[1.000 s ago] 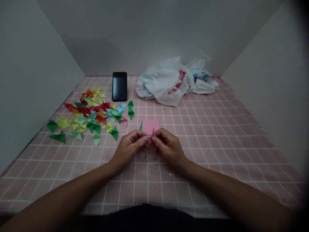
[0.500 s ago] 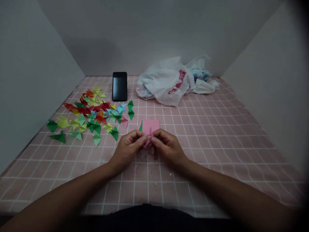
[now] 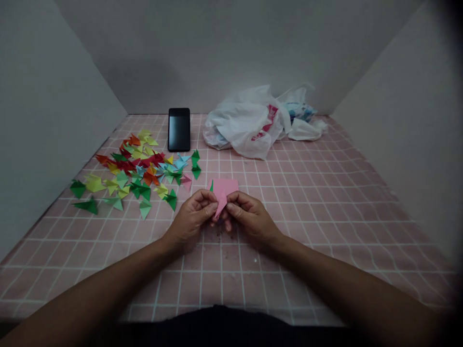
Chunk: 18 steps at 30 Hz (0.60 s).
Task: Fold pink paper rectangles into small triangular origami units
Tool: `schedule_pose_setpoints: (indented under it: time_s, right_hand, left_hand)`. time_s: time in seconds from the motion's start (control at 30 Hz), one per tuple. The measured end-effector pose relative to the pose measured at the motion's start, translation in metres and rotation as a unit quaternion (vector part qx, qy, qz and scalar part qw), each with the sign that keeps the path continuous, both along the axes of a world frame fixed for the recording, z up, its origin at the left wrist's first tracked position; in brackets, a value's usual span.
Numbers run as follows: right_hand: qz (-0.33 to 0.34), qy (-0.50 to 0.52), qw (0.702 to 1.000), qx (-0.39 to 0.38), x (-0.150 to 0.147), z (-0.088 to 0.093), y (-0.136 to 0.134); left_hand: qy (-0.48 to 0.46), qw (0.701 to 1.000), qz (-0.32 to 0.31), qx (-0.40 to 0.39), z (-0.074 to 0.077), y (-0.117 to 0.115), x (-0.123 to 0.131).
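Both hands have lifted a little toward the black smartphone (image 3: 179, 129), and the small folded pink paper piece (image 3: 219, 205) now shows as a narrow wedge with its tip pointing back at the person. It is held just above the pink checked bench (image 3: 325, 207), nearer the person than the smartphone and slightly to its right. Its long axis runs straight away from the smartphone. The left hand (image 3: 191, 219) pinches its left edge and the right hand (image 3: 251, 219) its right edge. Each grip is clamped on the paper, and both are equally near. A flat pink paper square (image 3: 230, 185) lies just behind, on the smartphone's side. Scattered coloured paper triangles (image 3: 137, 173) spread left of the smartphone.
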State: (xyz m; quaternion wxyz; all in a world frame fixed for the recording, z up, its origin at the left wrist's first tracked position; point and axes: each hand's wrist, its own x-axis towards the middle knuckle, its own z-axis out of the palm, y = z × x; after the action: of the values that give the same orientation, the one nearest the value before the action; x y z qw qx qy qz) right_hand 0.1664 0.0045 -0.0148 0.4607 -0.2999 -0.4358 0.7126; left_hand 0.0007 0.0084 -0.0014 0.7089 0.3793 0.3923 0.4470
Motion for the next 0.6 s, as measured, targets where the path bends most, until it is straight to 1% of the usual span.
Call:
schedule_pose_setpoints:
  time_s: [0.3, 0.4, 0.5, 0.6]
  right_hand:
    - [0.003, -0.003, 1.0, 0.001, 0.0002, -0.0003, -0.0001]
    - [0.005, -0.003, 1.0, 0.0, 0.0008, -0.0001, 0.0002]
    - [-0.009, -0.032, 0.999, -0.007, 0.0018, 0.0006, -0.0002]
    - [-0.02, -0.067, 0.998, -0.008, 0.002, 0.002, -0.0015]
  left_hand:
    - [0.033, 0.999, -0.002, 0.04, -0.0026, -0.0001, -0.0033]
    - [0.05, 0.997, -0.015, 0.058, -0.0026, 0.0012, -0.0049]
    - [0.085, 0.991, -0.031, 0.097, -0.0013, 0.0019, -0.0051]
    - [0.126, 0.981, -0.018, 0.148, -0.0001, 0.0005, -0.0043]
